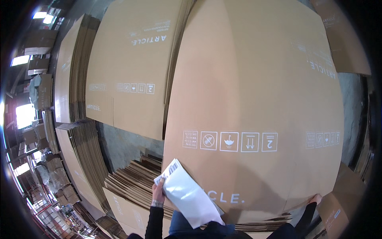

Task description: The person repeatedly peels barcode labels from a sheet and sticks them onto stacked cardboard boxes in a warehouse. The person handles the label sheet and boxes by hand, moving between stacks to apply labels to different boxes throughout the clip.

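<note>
My left hand (158,192) is closed on the left edge of some white label sheets (187,195), glossy and printed with a barcode near the top corner. The sheets hang over the near left corner of a large flattened cardboard box (254,103), which lies on top of a stack. White printed handling symbols and lettering mark its brown face. At the near right corner of this box, my right hand (316,198) grips the edge; the fingers are small in view and partly hidden.
More stacks of flattened boxes stand at the far left (127,67) and along the left side (65,71). Close to my left arm, a lower stack (135,179) shows its layered edges. Another cardboard piece (338,199) is beside my right arm. Grey floor (123,143) shows between stacks.
</note>
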